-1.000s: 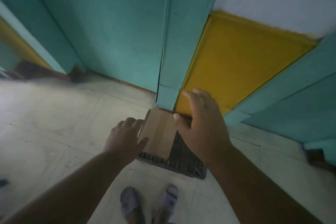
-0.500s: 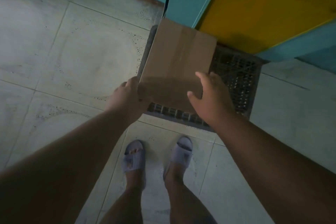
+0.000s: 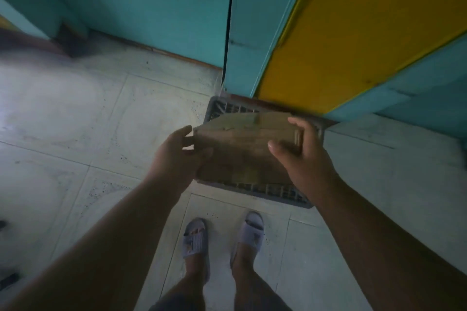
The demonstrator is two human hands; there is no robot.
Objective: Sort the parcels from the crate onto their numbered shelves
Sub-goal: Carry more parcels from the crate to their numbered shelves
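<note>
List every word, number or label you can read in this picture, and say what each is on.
No text can be read.
Cardboard parcel, held between the left hand and right hand: its visible faces are blurred, with no label or number showing.
Dark crate on the floor: no marking shows.
Teal and yellow panels: plain, no numbers.

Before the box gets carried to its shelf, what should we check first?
1. Both hands on the box: ok. The left hand holds the left end of the cardboard parcel, the right hand the right end.
2. Parcel lifted out of the crate: ok, it is held above it.
3. Shelf number readable on the parcel: cannot tell, no label shows.
4. Parcel closed: cannot tell, the top is blurred.
5. Floor beside the feet free to step: ok as far as seen.
6. More parcels left in the crate: cannot tell, the parcel hides most of it.
</note>
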